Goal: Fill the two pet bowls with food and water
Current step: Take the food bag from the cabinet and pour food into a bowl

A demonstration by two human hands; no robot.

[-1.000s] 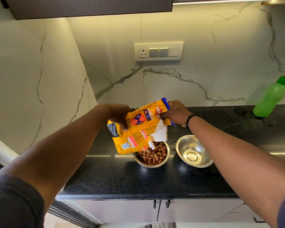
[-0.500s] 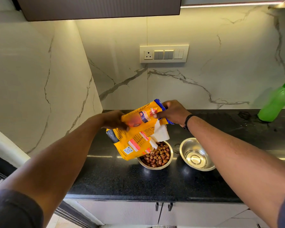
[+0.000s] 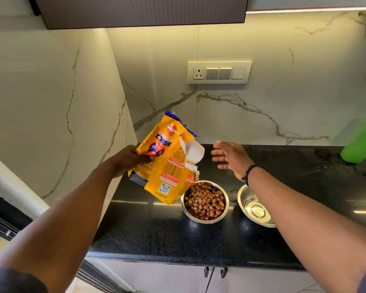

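Observation:
My left hand (image 3: 129,159) grips a yellow pet food bag (image 3: 167,161), held tilted above the counter, its torn white opening facing right. Just below and right of the bag stands a steel bowl (image 3: 205,219) filled with brown kibble. A second steel bowl (image 3: 254,208) stands to its right, shiny inside with no food in it, partly hidden by my right forearm. My right hand (image 3: 230,158) hovers apart from the bag with fingers spread, holding nothing. A green bottle (image 3: 361,142) stands at the far right against the wall.
Both bowls rest on a black stone counter (image 3: 156,233) set in a corner between marble walls. A switch plate (image 3: 219,72) is on the back wall. A dark cabinet (image 3: 140,11) hangs overhead. Drawer fronts with handles (image 3: 215,271) lie under the counter edge.
My right hand has let go of the bag's top and pulled away to the right. The left hand alone has raised the bag more upright, off the kibble bowl.

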